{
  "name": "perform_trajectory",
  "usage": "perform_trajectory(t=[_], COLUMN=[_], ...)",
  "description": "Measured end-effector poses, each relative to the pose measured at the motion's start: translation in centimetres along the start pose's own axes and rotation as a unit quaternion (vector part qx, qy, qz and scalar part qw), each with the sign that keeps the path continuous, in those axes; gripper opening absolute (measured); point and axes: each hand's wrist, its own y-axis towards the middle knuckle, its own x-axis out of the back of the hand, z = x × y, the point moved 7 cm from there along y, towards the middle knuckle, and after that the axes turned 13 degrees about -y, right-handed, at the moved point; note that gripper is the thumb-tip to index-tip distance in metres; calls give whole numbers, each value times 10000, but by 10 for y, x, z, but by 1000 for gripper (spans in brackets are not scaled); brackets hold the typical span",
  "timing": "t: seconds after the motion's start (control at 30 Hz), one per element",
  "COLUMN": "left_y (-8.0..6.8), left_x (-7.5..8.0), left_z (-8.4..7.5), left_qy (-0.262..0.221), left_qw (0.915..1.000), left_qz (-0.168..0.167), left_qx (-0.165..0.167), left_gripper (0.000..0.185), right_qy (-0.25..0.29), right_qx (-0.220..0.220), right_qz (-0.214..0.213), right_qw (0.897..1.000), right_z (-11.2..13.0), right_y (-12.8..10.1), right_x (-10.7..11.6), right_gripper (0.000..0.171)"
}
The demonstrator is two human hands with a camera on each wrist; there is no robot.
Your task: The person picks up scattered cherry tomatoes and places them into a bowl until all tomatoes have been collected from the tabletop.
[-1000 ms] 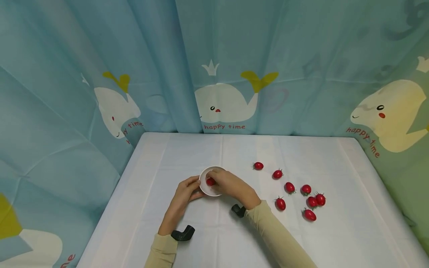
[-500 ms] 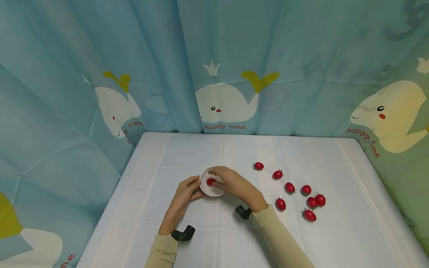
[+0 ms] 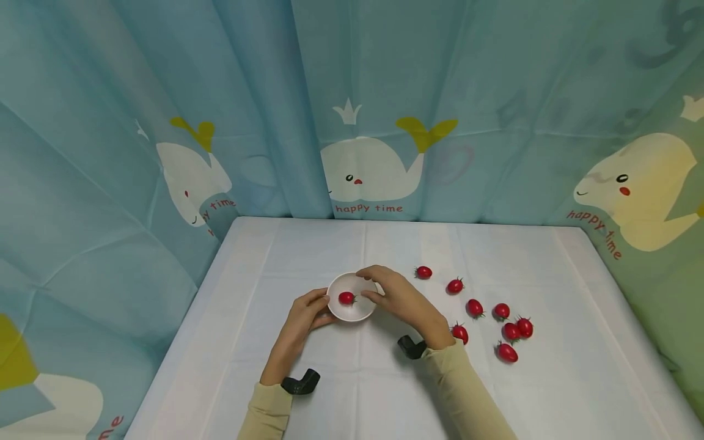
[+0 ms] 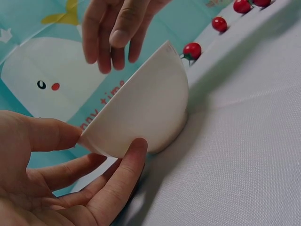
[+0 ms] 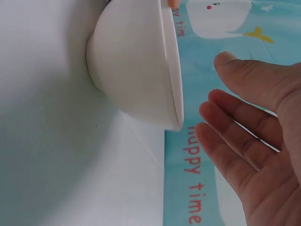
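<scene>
A small white bowl (image 3: pixel 353 313) stands on the white cloth with one red cherry tomato (image 3: pixel 346 298) lying inside. My left hand (image 3: pixel 301 316) grips the bowl's left side. In the left wrist view its thumb (image 4: pixel 56 134) is at the rim and its fingers (image 4: pixel 120 186) press the outer wall. Over the bowl's right rim hovers my right hand (image 3: pixel 404 300), fingers relaxed and apart, holding nothing. The right wrist view shows the same bowl (image 5: pixel 136 61) beside these loose fingers (image 5: pixel 235 136); the tomato inside is hidden there.
Several cherry tomatoes with green stems lie scattered right of the bowl, among them one at the back (image 3: pixel 423 272) and one at the front (image 3: pixel 506 352). My right forearm partly covers a near tomato (image 3: pixel 459 333). A whale-printed curtain (image 3: pixel 264 122) hangs behind the table.
My right hand has let go of the cherry tomato in the bowl and drawn up and right to the rim, its fingers spreading. My left hand stays on the bowl.
</scene>
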Motion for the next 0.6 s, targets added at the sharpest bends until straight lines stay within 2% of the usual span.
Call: perform_trajectory(t=[0.2, 0.43, 0.6], left_y=[1, 1, 1], left_x=[1, 0, 1], left_z=[-1, -1, 1], left_qy=[32, -1, 31], left_qw=[10000, 10000, 10000], left_qz=[-18, 31, 22], left_qx=[-20, -4, 1], left_gripper=[41, 41, 42], right_qy=[45, 35, -102], right_qx=[-188, -646, -739], right_qz=[-106, -308, -477], right_qw=[9998, 9974, 9961], right_z=[-14, -30, -40], right_y=[-5, -15, -20], right_x=[5, 21, 28], right_gripper=[40, 42, 42])
